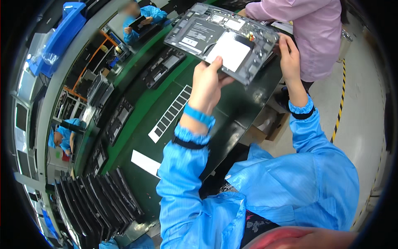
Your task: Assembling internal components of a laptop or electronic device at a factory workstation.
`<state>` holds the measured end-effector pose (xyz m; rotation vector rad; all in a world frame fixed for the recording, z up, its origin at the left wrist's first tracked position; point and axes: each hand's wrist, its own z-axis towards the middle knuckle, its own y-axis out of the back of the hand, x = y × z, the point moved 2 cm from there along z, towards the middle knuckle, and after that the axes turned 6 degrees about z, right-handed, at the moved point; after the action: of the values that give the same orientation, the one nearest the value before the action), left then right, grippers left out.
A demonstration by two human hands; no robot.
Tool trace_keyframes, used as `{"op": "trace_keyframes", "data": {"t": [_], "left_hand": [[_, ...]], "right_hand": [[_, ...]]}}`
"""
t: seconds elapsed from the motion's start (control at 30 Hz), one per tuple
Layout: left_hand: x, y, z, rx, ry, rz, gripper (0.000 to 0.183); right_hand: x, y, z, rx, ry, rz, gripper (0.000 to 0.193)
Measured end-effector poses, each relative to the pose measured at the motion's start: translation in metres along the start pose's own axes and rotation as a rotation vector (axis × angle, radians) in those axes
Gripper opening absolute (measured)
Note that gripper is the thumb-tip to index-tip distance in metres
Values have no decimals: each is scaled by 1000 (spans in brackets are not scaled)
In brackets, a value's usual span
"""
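I hold an opened laptop base (pixel 195 32) up above the green workbench (pixel 224 112), tilted, with its inner parts facing me. A dark battery fills its left side, and circuit boards show along the far side. A white rectangular sheet (pixel 236 54) lies over the middle of the base. My left hand (pixel 206 85) pinches the near edge, its thumb on top close to the white sheet and its fingers underneath. At the right edge, my right hand (pixel 290 58) is closed round the side of the base; part of its grip is hidden.
A strip of white-framed labels (pixel 171 114) and a white card (pixel 145 163) lie on the bench. More laptop bases (pixel 163 68) sit along the green line beyond. Dark panels (pixel 97 203) stand in a row at lower left. A co-worker in pink (pixel 311 37) is close at right.
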<state>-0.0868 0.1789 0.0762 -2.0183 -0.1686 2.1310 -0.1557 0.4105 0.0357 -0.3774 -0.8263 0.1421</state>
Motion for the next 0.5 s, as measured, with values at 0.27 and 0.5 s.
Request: {"op": "trace_keyframes", "data": {"t": [0.27, 0.5], "left_hand": [[30, -37, 149, 45, 208, -1, 34], [81, -41, 193, -242, 76, 1015, 81]], "right_hand": [[-110, 112, 48, -243, -22, -473, 41], [-173, 115, 103, -145, -375, 21, 65]]}}
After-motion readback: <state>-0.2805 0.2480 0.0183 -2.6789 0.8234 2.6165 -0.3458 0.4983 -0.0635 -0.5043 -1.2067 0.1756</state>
